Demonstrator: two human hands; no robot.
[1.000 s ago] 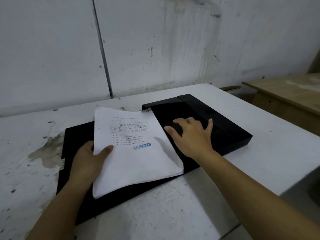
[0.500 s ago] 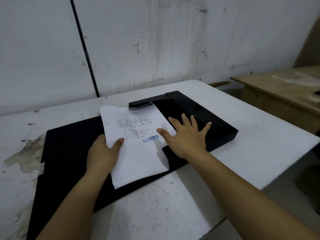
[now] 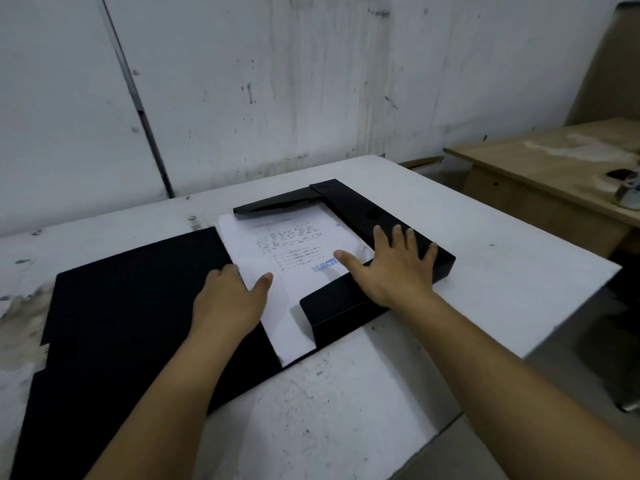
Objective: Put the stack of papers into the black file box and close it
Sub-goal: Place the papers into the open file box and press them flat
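The black file box (image 3: 360,206) lies open on the white table, its flat lid (image 3: 131,299) spread out to the left. The white stack of papers (image 3: 277,251), with printed text and a blue stamp, lies slanted in the tray part, its near end sticking out over the front edge. My left hand (image 3: 228,303) grips the stack's left edge, thumb on top. My right hand (image 3: 391,268) rests flat with spread fingers on the box's right wall, its thumb on the paper.
The white table (image 3: 485,268) ends close on the right and at the front. A wooden desk (image 3: 554,161) with small dark items stands further right. A stained white wall rises right behind the table.
The stack of papers has slid to the right and further into the tray, lying lower. My left hand moved with it; my right hand shifted onto the box's right wall.
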